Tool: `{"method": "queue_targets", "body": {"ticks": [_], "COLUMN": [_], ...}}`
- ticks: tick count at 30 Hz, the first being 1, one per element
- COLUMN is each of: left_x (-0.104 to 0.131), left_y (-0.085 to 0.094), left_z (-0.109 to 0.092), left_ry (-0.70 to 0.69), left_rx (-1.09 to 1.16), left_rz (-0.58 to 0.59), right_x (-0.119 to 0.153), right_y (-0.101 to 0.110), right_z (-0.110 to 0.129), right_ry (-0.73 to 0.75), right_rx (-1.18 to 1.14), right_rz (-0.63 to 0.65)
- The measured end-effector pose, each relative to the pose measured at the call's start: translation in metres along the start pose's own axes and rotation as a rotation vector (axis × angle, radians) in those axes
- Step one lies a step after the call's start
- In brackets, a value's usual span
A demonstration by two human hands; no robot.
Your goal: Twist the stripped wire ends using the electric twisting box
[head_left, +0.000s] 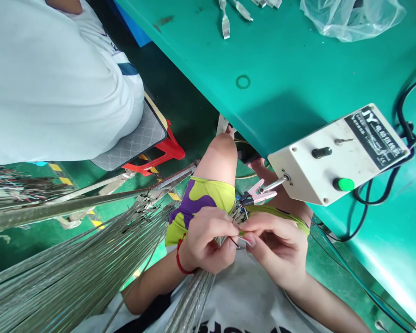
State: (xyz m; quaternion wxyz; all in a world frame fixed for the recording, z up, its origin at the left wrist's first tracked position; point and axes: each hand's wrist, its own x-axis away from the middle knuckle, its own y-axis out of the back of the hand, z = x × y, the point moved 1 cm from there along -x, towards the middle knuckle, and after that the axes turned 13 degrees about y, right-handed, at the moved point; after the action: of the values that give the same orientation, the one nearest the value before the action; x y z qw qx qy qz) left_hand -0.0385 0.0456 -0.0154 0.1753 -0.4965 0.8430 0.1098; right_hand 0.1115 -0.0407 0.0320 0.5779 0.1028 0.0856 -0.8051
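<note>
In front of my lap, my left hand [210, 240], with a red string round its wrist, pinches a cable end between thumb and fingers. Thin coloured wires [242, 240], among them black, white and red, stick out of that pinch. My right hand [279, 245] has its thumb and forefinger closed on the tips of these wires, close beside my left hand. Beneath my hands, a bundle of clear-jacketed cables [190, 307] lies over my lap. Just beyond them is a pink clip [258, 193] on the metal shaft of a white control box [308, 162].
The box, with a knob and green button [345, 184], sits at the edge of the green table [280, 69]. USB plugs [226, 25] and a plastic bag [353, 21] lie farther back. Many long cables [100, 273] hang at left. A person in white [62, 88] sits nearby.
</note>
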Motion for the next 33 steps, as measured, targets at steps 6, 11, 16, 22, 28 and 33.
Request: {"method": "queue_targets", "body": {"ticks": [6, 11, 16, 22, 28, 33], "left_x": [0.001, 0.001, 0.008, 0.01, 0.003, -0.002], "left_y": [-0.001, 0.0, -0.002, 0.0, 0.004, 0.001], "left_z": [0.001, 0.001, 0.006, 0.009, 0.005, 0.004], "left_ry": [0.021, 0.059, 0.088, 0.077, 0.114, 0.129], "left_rx": [0.004, 0.003, 0.06, 0.071, -0.002, -0.033], "left_rz": [-0.03, -0.033, -0.057, -0.151, -0.183, -0.211], "right_x": [0.001, -0.001, -0.001, 0.002, -0.023, -0.033], "right_y": [-0.004, -0.006, -0.007, -0.002, -0.003, -0.012], "right_z": [0.0, -0.002, -0.004, -0.015, -0.032, -0.044], "right_ry": [0.116, 0.075, 0.028, -0.157, -0.309, -0.283], "right_rx": [0.011, 0.004, -0.072, -0.134, -0.365, -0.53], "right_rz": [0.036, -0.004, -0.023, -0.139, -0.286, -0.222]}}
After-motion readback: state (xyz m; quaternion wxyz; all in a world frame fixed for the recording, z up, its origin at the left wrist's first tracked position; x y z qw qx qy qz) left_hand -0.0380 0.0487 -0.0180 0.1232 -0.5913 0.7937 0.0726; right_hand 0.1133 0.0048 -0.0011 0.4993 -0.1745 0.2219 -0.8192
